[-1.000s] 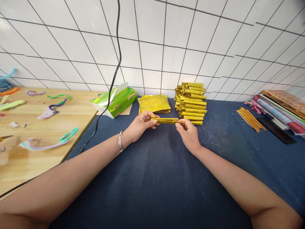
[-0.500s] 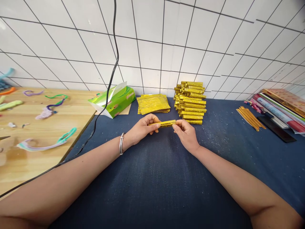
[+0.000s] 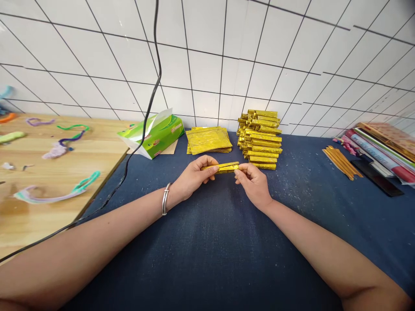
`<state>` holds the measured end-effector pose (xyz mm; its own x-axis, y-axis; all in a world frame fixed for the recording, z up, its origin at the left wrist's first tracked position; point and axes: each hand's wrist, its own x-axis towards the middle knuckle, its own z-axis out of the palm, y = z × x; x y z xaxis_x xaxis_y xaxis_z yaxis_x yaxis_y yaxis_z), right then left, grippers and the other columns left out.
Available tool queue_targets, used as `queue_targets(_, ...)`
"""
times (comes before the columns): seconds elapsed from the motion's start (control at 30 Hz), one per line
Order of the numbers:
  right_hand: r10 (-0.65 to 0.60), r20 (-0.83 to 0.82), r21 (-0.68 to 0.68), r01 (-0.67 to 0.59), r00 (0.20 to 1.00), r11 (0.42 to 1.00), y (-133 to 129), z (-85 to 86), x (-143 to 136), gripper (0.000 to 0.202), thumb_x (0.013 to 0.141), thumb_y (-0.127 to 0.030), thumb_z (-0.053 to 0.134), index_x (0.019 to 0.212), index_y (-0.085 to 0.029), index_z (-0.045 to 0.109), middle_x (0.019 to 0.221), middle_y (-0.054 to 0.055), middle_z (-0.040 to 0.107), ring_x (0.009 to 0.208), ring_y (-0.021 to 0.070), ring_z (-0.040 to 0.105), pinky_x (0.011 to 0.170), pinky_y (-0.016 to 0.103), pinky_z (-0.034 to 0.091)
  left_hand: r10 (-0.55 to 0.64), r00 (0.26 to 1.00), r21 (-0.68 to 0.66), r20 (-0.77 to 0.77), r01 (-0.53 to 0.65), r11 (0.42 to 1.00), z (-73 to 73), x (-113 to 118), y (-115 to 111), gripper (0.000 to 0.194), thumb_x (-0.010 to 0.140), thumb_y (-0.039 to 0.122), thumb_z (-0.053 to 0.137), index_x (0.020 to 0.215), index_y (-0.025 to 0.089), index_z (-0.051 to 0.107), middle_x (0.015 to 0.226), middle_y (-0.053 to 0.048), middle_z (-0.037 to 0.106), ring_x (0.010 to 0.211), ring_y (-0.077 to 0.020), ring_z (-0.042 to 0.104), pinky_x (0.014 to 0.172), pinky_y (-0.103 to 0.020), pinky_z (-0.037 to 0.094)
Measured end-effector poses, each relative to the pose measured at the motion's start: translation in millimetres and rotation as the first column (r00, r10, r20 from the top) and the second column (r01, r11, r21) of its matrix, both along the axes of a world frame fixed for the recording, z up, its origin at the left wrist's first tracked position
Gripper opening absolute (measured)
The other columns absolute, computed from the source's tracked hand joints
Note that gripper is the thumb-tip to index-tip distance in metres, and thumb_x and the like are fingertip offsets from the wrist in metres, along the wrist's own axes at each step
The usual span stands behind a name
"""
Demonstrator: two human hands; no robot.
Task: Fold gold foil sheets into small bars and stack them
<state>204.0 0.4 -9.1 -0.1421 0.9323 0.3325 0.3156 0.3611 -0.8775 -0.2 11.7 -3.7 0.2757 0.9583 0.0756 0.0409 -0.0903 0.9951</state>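
Observation:
A narrow folded strip of gold foil paper is held level between my two hands above the dark blue cloth. My left hand grips its left end, thumb in front and fingers curled behind. At the right end, my right hand pinches the strip between thumb and fingertips. A lengthwise gap shows between the strip's folded layers. Just behind lies a pile of flat gold paper sheets. To the right of it, folded gold paper strips are stacked high.
A green tissue pack stands behind my left forearm. A black cable hangs down and crosses the wooden board, where pipe cleaners lie. On the right are brownish-gold strips, a black flat object and stacked books.
The strip's folded layers have parted a little more near my right fingers. Both hands keep their hold in nearly the same place, and the view has shifted slightly.

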Motion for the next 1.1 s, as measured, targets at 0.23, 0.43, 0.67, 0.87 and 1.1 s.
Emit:
queue_targets(0.23,-0.007,0.014,-0.011,0.007,1.000,1.000,-1.1,0.4,0.1,0.019,0.085,-0.037,0.053,0.093,-0.021,0.059,0.081,0.000,0.061,0.067,0.0115,0.061,0.065,0.025,0.050,0.016,1.000,-0.006,-0.013,-0.016,1.000,3.0,2.2,-1.2,0.020,0.082,0.035,0.058,0.091,0.017,0.053,0.067,0.003,0.052,0.055,-0.0061,0.043,0.049,-0.017,0.033)
queue_targets(0.43,0.000,0.030,0.006,0.000,1.000,1.000,-1.3,-0.7,1.0,0.019,0.086,-0.035,0.052,0.095,-0.021,0.060,0.082,0.001,0.061,0.069,0.0126,0.062,0.067,0.026,0.050,0.029,0.999,0.000,-0.023,-0.029,1.000,2.3,1.6,-0.5,0.023,0.081,0.037,0.058,0.092,0.018,0.054,0.068,0.002,0.053,0.056,-0.0066,0.045,0.050,-0.017,0.034)
queue_targets(0.67,0.009,0.047,0.038,-0.011,0.999,0.999,-1.4,-0.5,0.8,0.018,0.086,-0.036,0.052,0.093,-0.022,0.061,0.082,0.000,0.061,0.069,0.0128,0.062,0.066,0.025,0.050,0.050,0.998,0.007,-0.036,-0.050,0.999,-0.2,1.1,0.5,0.023,0.081,0.038,0.059,0.092,0.018,0.054,0.068,0.003,0.053,0.055,-0.0059,0.043,0.050,-0.016,0.033)
queue_targets(0.87,0.011,0.069,0.062,-0.015,0.998,0.998,-1.2,-0.3,0.6,0.017,0.086,-0.035,0.052,0.092,-0.022,0.061,0.082,0.000,0.061,0.069,0.0128,0.062,0.067,0.026,0.050,0.055,0.998,0.001,-0.044,-0.055,0.999,-0.1,0.9,0.1,0.023,0.081,0.038,0.058,0.092,0.019,0.054,0.068,0.003,0.053,0.054,-0.0063,0.043,0.050,-0.017,0.033)
queue_targets(1.1,0.011,0.083,0.061,-0.016,0.996,0.998,-0.9,-0.9,1.0,0.016,0.086,-0.034,0.052,0.092,-0.022,0.061,0.082,0.000,0.061,0.069,0.0126,0.062,0.067,0.025,0.049,0.061,0.997,0.011,-0.043,-0.061,0.998,-1.5,1.1,0.8,0.023,0.081,0.038,0.058,0.091,0.019,0.054,0.067,0.003,0.052,0.054,-0.0063,0.042,0.050,-0.017,0.033)
